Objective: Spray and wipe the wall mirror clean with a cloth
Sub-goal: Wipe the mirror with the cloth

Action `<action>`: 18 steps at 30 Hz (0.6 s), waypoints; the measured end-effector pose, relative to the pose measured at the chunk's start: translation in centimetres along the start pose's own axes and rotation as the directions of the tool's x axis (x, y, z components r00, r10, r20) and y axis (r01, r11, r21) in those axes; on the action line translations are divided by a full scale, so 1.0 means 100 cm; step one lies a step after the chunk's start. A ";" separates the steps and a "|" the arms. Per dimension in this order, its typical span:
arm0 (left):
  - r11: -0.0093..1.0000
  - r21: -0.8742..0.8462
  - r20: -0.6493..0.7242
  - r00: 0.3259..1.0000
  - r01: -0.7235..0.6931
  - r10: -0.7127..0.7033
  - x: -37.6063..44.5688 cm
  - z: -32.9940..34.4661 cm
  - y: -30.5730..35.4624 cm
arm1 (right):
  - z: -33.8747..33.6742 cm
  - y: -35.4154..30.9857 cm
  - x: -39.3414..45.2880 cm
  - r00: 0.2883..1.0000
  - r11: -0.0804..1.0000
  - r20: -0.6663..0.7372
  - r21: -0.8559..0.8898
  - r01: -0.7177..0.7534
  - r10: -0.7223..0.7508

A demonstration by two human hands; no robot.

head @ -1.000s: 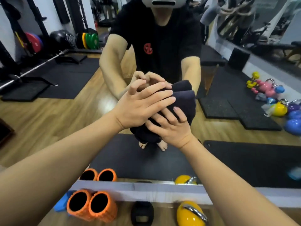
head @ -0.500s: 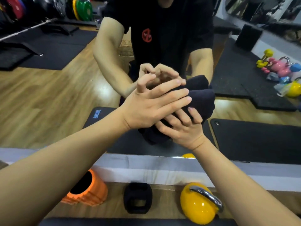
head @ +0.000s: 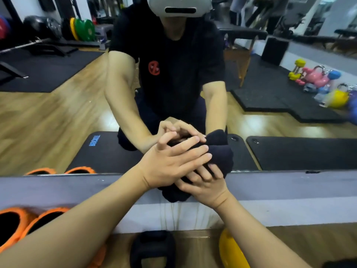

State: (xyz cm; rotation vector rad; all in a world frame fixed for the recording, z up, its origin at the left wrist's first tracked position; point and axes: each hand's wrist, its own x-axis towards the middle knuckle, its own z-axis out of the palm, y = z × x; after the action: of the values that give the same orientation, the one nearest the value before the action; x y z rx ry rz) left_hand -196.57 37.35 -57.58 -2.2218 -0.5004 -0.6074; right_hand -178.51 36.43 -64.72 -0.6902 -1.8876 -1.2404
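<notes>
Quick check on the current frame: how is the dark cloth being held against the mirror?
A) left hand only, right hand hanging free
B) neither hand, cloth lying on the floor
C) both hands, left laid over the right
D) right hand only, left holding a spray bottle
C: the left hand lies flat with straight fingers over the right hand, both pressing the dark navy folded cloth at the lower edge of the wall mirror.
</notes>
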 end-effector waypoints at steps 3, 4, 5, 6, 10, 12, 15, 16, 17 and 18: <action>1.000 0.020 -0.109 0.994 0.001 0.002 0.010 -0.008 -0.001 | -0.005 0.000 0.000 0.999 1.000 0.043 0.016 -0.007 0.007; 1.000 0.019 -0.112 0.994 0.012 -0.009 0.014 -0.015 0.000 | -0.007 0.003 0.001 0.998 1.000 0.058 0.016 -0.005 0.004; 0.999 -0.004 -0.098 0.995 0.032 -0.033 0.014 -0.020 0.002 | -0.010 0.005 0.003 0.997 1.000 0.074 0.023 -0.001 -0.001; 0.998 0.004 -0.097 0.993 0.069 -0.068 0.013 -0.023 0.004 | -0.013 0.007 0.005 0.996 0.999 0.087 0.046 -0.005 0.001; 0.990 -0.055 -0.062 0.990 0.127 -0.130 0.009 -0.036 0.021 | -0.029 0.024 0.004 0.991 1.000 0.136 0.023 -0.009 0.005; 0.977 -0.138 0.000 0.987 0.161 -0.163 0.010 -0.043 0.030 | -0.041 0.044 0.007 0.988 0.993 0.099 -0.044 -0.114 0.118; 0.955 -0.220 0.041 0.980 0.197 -0.193 0.029 -0.057 0.034 | -0.067 0.081 0.027 0.936 0.932 0.030 -0.108 -0.346 0.351; 0.951 -0.227 0.040 0.977 0.212 -0.209 0.041 -0.063 0.033 | -0.074 0.093 0.036 0.911 0.906 0.019 -0.116 -0.407 0.412; 0.941 -0.242 0.028 0.972 0.235 -0.235 0.057 -0.072 0.030 | -0.082 0.105 0.049 0.883 0.877 0.006 -0.123 -0.464 0.469; 0.932 -0.256 0.008 0.965 0.257 -0.263 0.073 -0.081 0.027 | -0.087 0.117 0.065 0.849 0.842 -0.017 -0.127 -0.525 0.527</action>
State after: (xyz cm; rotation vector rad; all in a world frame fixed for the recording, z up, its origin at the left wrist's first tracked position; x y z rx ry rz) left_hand -191.38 30.68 -50.18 -2.4037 -0.7475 -0.8816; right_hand -170.57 33.01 -51.32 -1.2006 -1.4874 -0.9940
